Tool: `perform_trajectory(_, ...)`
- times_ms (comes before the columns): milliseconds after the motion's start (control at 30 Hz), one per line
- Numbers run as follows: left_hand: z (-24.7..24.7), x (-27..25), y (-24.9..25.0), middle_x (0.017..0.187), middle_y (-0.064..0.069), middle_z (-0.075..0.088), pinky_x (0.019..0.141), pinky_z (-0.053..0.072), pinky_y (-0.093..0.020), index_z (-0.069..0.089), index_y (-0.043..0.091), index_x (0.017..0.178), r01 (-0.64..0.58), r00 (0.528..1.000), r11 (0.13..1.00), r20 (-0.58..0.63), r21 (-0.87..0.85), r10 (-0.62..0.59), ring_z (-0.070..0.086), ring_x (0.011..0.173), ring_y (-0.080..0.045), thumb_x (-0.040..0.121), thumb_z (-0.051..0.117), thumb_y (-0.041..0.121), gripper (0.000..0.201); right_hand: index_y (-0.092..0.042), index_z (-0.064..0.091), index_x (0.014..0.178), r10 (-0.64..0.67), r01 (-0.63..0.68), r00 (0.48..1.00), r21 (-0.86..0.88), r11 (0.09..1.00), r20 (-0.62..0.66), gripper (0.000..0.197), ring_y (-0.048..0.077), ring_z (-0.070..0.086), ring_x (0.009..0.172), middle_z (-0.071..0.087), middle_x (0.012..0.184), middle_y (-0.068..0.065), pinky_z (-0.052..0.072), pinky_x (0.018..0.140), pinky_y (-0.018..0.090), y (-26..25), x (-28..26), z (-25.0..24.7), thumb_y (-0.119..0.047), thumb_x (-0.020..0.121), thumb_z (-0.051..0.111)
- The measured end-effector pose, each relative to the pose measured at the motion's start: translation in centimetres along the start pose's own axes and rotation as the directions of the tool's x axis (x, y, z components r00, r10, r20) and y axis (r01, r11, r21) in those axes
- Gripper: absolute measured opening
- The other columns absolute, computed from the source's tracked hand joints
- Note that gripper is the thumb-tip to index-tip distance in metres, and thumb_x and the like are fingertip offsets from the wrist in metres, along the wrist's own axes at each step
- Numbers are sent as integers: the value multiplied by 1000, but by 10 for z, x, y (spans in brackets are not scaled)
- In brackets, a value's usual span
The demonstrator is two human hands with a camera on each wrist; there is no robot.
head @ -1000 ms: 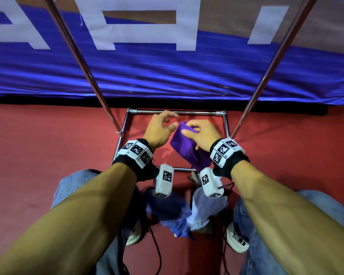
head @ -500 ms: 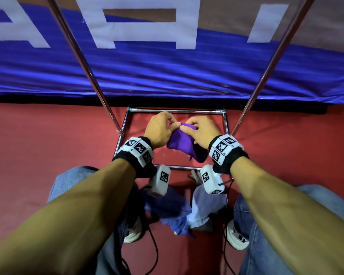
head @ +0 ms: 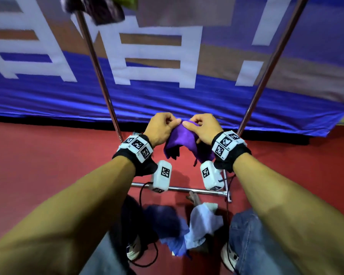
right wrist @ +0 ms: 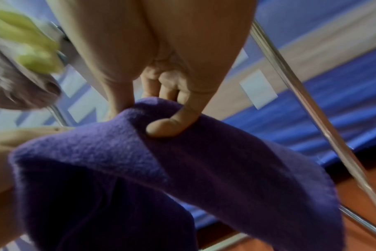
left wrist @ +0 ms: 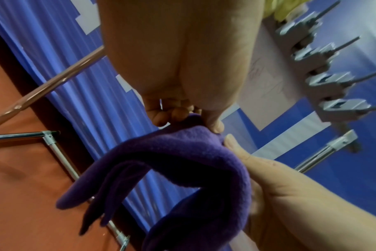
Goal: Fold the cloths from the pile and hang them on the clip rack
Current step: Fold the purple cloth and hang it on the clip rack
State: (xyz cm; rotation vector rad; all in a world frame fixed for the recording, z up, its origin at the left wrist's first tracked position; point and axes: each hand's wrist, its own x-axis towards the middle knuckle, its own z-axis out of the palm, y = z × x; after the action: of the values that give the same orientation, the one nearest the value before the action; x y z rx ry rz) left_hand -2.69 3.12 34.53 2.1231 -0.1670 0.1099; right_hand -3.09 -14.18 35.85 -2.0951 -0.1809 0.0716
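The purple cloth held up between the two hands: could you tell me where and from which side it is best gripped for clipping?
Grip the purple cloth along its folded top ridge, from above. Left hand and right hand already pinch that ridge side by side, and the loose layers hang below it. Holding there probably keeps the fold together and leaves the ridge free to lift to the clips.

Two hands (head: 184, 129), one purple cloth (head: 180, 138), two rack poles (head: 99, 74).
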Motion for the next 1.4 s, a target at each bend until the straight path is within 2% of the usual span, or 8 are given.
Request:
perform_trajectory(133,-29,6,37,68,1,62,65,43,-32,60,20,70,-44,995,998,-91,-39,40,53,63,-13,86,61,36,23,-21,64,76,-67,64,996,-51,997,-55,15,24,59,43,64,67,4,45,41,24,-51,2,-21,-31,87,66)
perform_trajectory(300,-60,13,84,66,0,61,67,44,-34,59,22,66,-90,982,995,-170,-44,81,52,64,-16,85,60,38,25,-29,54,81,-117,119,987,6,993,-114,15,27,59,53,62,95,11,49,40,30,-96,6,-41,-20,88,63)
perform_trajectory(467,-83,20,118,72,0,61,66,42,-24,61,13,78,-176,965,982,-209,-64,159,53,66,-10,92,63,19,15,-26,46,77,-167,174,972,23,985,-165,26,20,53,49,53,81,7,49,38,32,-130,5,-62,-11,87,64)
perform_trajectory(700,-122,38,166,69,2,55,61,38,-21,52,23,78,-264,942,958,-244,-111,231,48,63,-10,86,61,-1,27,-20,59,72,-290,292,941,-16,956,-174,31,4,53,44,59,74,4,47,37,20,-188,9,-99,7,87,54)
perform_trajectory(833,-138,42,194,70,-2,59,57,37,-19,55,21,76,-308,926,946,-260,-106,272,49,62,-11,82,57,-6,28,-19,68,74,-305,306,921,-34,951,-242,30,12,54,47,62,65,0,49,44,20,-214,11,-115,3,87,53)
perform_trajectory(1067,-164,47,234,63,-1,60,51,35,-22,65,16,70,-294,930,950,-258,-102,260,47,53,-8,82,46,-9,34,-26,68,66,-338,345,888,-35,938,-312,37,19,62,58,66,64,-3,59,62,40,-250,26,-129,3,83,53)
perform_trajectory(1267,-183,57,254,90,-7,68,82,50,-26,71,4,93,-312,895,949,-353,-53,274,61,83,-14,79,41,-11,37,-29,70,65,-355,351,856,-82,933,-377,36,16,68,71,68,66,-10,56,75,30,-279,42,-136,-2,79,51)
perform_trajectory(1400,-193,69,255,99,-9,70,74,50,-16,71,6,102,-292,897,956,-358,-41,259,64,85,-15,78,42,-9,40,-30,71,63,-357,347,862,-93,933,-360,38,16,70,70,72,72,-5,60,75,34,-288,57,-137,-1,80,52)
